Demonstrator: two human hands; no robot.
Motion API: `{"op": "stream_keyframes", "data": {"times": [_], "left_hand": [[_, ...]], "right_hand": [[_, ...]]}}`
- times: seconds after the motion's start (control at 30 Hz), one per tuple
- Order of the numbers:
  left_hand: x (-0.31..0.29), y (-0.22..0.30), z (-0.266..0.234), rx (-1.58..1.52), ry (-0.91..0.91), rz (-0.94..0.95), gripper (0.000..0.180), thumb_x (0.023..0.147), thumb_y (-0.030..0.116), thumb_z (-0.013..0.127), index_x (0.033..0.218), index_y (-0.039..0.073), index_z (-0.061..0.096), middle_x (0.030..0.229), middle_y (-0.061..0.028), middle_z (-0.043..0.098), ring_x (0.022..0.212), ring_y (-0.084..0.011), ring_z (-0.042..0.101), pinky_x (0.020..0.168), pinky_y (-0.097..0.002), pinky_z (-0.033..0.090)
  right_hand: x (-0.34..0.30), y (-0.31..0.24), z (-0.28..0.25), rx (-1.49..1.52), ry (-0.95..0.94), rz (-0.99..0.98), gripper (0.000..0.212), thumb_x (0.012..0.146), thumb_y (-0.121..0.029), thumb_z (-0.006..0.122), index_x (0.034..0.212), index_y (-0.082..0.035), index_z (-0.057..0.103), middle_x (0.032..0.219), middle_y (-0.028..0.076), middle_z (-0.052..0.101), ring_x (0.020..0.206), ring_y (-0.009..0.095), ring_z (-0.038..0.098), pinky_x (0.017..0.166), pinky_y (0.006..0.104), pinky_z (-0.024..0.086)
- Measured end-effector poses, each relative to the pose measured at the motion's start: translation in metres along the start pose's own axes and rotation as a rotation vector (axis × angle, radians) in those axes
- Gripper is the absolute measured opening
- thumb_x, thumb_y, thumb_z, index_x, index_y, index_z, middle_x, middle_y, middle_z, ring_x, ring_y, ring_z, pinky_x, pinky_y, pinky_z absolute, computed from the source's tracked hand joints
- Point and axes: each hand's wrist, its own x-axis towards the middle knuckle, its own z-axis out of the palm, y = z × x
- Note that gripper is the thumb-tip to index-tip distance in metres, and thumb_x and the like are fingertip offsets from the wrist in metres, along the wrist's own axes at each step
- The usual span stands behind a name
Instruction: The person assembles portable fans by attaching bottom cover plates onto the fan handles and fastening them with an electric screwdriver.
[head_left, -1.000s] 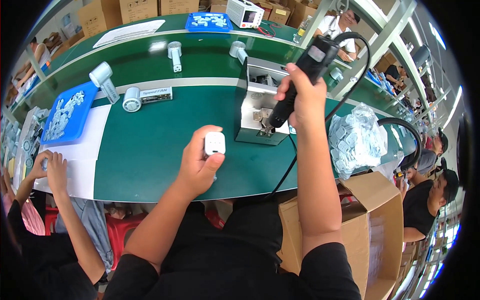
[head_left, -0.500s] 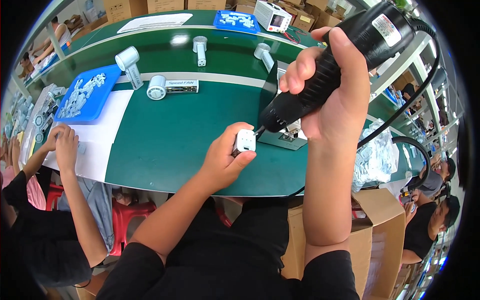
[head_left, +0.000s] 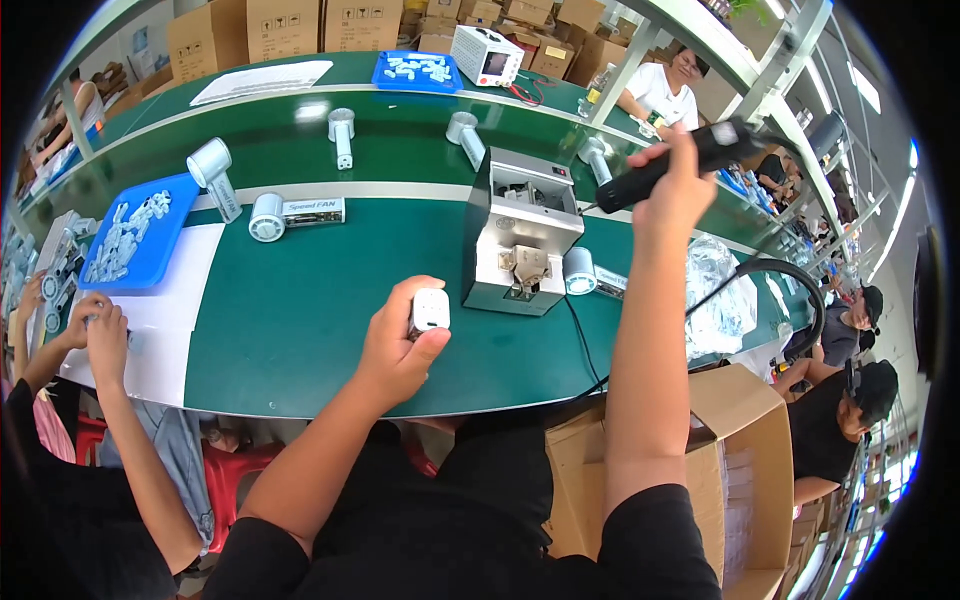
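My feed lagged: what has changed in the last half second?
The right hand has swung the black, cylindrical, corded power screwdriver rightward, away from the white, round-cornered plastic piece. The left hand still grips that piece; neither hand let go.

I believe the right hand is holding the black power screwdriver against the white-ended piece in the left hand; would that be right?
Not quite: the head view shows the black power screwdriver apart from the white-ended piece, up and to its right. The right hand does hold the screwdriver, and the left hand the piece.
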Motion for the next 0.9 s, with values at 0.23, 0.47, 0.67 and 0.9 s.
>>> {"op": "stream_keyframes", "data": {"times": [0.23,0.47,0.67,0.9], "left_hand": [[0.003,0.000,0.003,-0.036,0.017,0.040,0.054,0.090,0.047,0.055,0.121,0.003,0.045,0.089,-0.0065,0.054,0.075,-0.0136,0.053,0.067,-0.0266,0.045],[0.004,-0.001,0.006,-0.128,0.072,0.109,0.047,0.090,0.036,0.058,0.121,0.003,0.046,0.083,-0.0024,0.054,0.069,-0.0082,0.048,0.061,-0.0229,0.041],[0.001,0.000,0.003,-0.070,0.026,0.051,0.052,0.091,0.046,0.053,0.122,0.005,0.044,0.088,-0.0058,0.053,0.076,-0.0133,0.052,0.068,-0.0269,0.044],[0.001,0.000,0.002,-0.085,0.027,0.040,0.053,0.090,0.046,0.054,0.122,0.005,0.045,0.089,-0.0058,0.053,0.076,-0.0134,0.052,0.069,-0.0269,0.044]], "right_hand": [[-0.037,-0.020,0.005,0.060,-0.132,0.202,0.023,0.081,-0.018,0.068,0.082,-0.001,0.051,0.059,0.009,0.054,0.045,0.018,0.052,0.043,0.0303,0.045],[-0.070,-0.003,0.013,0.000,-0.276,0.271,0.023,0.080,-0.017,0.070,0.079,-0.002,0.053,0.059,0.006,0.054,0.046,0.014,0.052,0.045,0.0270,0.042],[-0.072,0.008,0.005,-0.042,-0.269,0.272,0.022,0.080,-0.016,0.069,0.080,-0.002,0.052,0.059,0.006,0.054,0.046,0.014,0.052,0.045,0.0273,0.042],[-0.080,0.019,0.006,-0.031,-0.306,0.300,0.022,0.080,-0.015,0.069,0.080,-0.003,0.052,0.059,0.006,0.055,0.046,0.014,0.052,0.046,0.0270,0.042]]}}
